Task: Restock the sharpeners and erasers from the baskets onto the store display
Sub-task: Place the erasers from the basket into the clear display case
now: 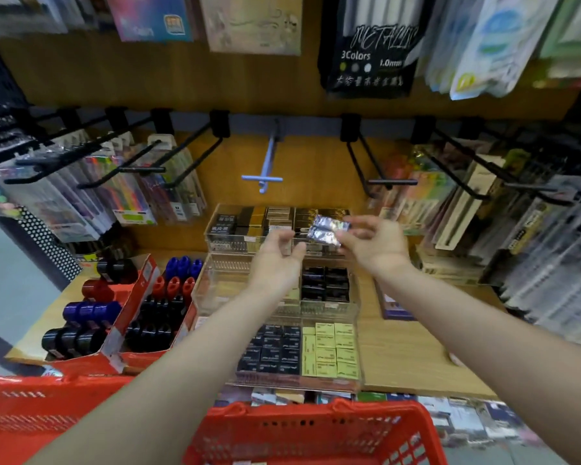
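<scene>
The right hand [371, 245] pinches two shiny packs [324, 229] — long sides slanting — just above the top tray [215, 226], the left hand [277, 255] loose beside them.

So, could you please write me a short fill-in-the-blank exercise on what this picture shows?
1. The silver packets are held by the ____ hand.
2. The baskets at the bottom are ____ in colour.
3. The yellow erasers sit to the ____ of the black ones in the nearest tray.
4. The left hand holds ____.

Answers: right; red; right; nothing
</scene>
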